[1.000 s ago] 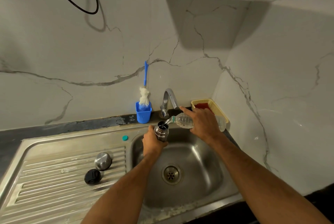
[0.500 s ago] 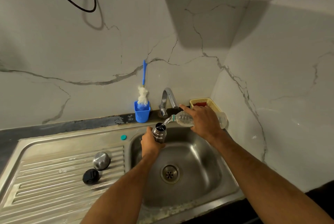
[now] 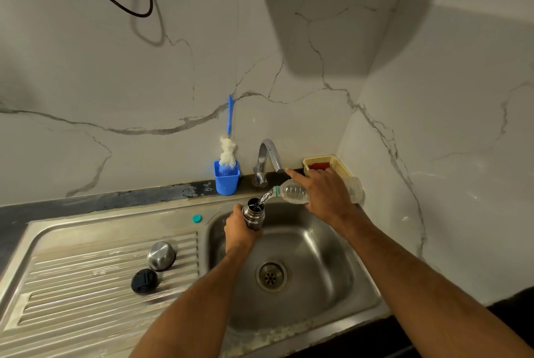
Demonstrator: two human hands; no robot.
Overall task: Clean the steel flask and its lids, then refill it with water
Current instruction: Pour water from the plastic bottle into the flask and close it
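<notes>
Far left on the drainboard [image 3: 72, 271]: black inner lid [image 3: 144, 281] and steel cap [image 3: 161, 255] lie side by side, both off the flask, nobody touching them. They look rinsed, but can't tell for sure from here. Small teal bottle cap [image 3: 196, 218] sits on the sink edge near the basin corner. Behind it, bottle brush [image 3: 228, 149] is parked in its blue cup [image 3: 226, 181], so scrubbing looks done w/. Next, left hand [image 3: 238, 230] has fingers wrapped round the steel flask [image 3: 253, 214], holding it upright over the sink basin [image 3: 318, 271], mouth open. Tap [image 3: 267, 161] just behind, no water seen from it. Right hand [image 3: 325, 197] grips a clear plastic bottle [image 3: 291, 193] tipped almost flat, index finger stretched along the top, other fingers curled round the body; a stream runs from its neck into the flask mouth. Yellow basket [image 3: 338, 164] sits in the corner behind the wrist. Judgement: cleaning prob. finished, refill underway. Fill level inside the flask can't be read. Left to do: finish pouring, set bottle down, fit inner lid, then steel cap. Main risk is overfill or stream missing the narrow mouth.
</notes>
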